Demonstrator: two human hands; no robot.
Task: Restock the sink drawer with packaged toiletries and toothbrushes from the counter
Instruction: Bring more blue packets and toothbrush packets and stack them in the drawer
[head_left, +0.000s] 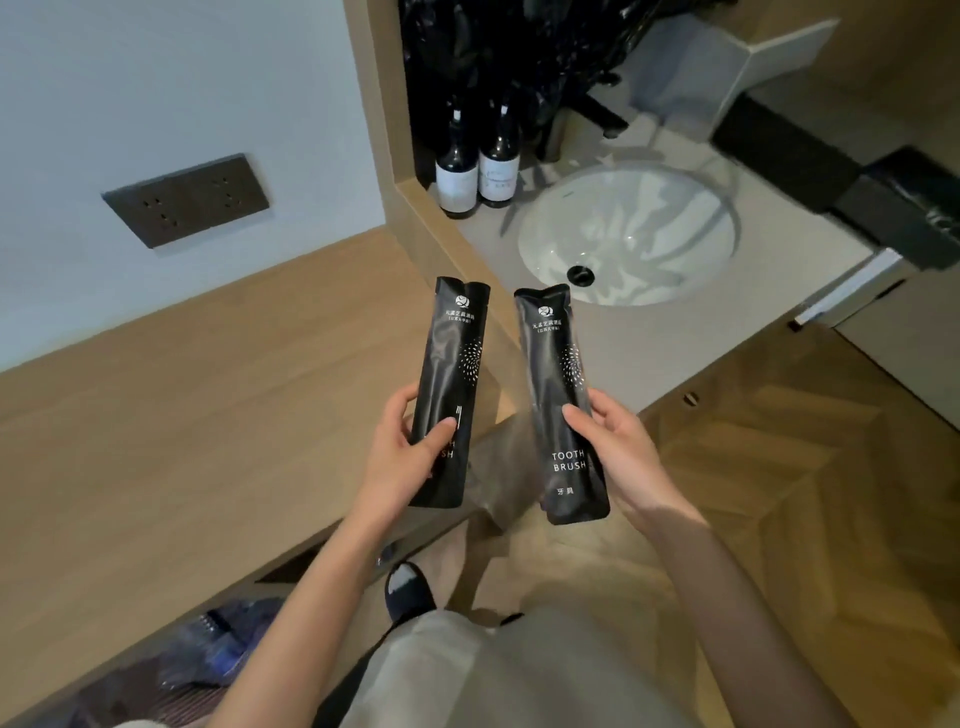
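Observation:
Two black toothbrush packets stand upright in front of me. My left hand (410, 452) grips the left toothbrush packet (452, 364) near its lower half, thumb across its front. My right hand (615, 447) holds the right toothbrush packet (563, 395), printed "TOOTH BRUSH", by its right edge. Both packets hang over the corner of the grey sink counter (644, 364), in front of the white basin (628, 231). Under the counter's right end a grey drawer front (852, 291) shows; I cannot tell whether the drawer stands open.
Two dark pump bottles (475, 166) stand at the back left of the counter beside a black faucet (592, 111). A black box (904, 208) sits at the right. A wooden ledge (208, 415) runs along the left under a wall socket (187, 200). Below is wooden floor and my slippered foot (408, 592).

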